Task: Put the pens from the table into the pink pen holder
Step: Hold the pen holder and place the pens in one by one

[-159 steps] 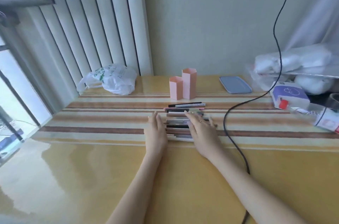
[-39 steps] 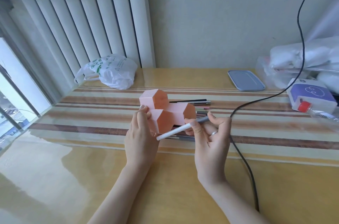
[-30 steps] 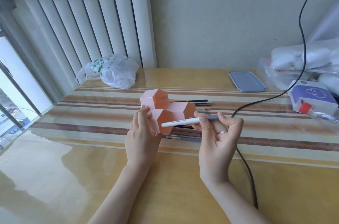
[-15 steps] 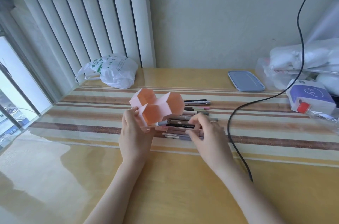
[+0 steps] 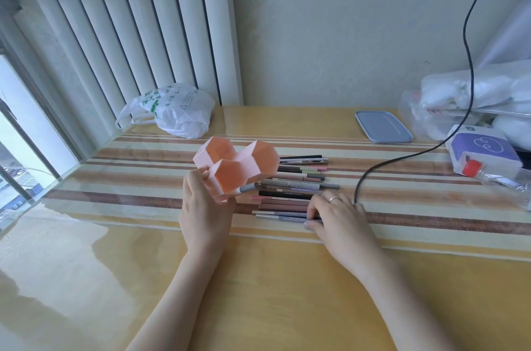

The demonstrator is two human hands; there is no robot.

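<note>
My left hand [image 5: 204, 207] grips the pink pen holder [image 5: 260, 162], a cluster of three hexagonal tubes, tilted with its openings facing me above the table. A grey-capped pen [image 5: 247, 188] sticks out of the nearest tube. Several pens [image 5: 290, 187] lie side by side on the striped table just right of the holder. My right hand [image 5: 336, 217] rests on the right ends of the nearest pens, with thumb and fingers pinching a purple-grey pen [image 5: 280, 217] at the front of the row.
A black cable [image 5: 370, 172] hangs from above and lands just right of my right hand. A white plastic bag [image 5: 172, 112] lies back left. A grey lid [image 5: 382, 126], a purple box [image 5: 482, 149] and bagged items [image 5: 477, 92] crowd the right.
The white pen from my right hand has gone into the holder's nearest tube. My right hand has dropped to the pen row and closed on another pen. The holder has tilted toward me.
</note>
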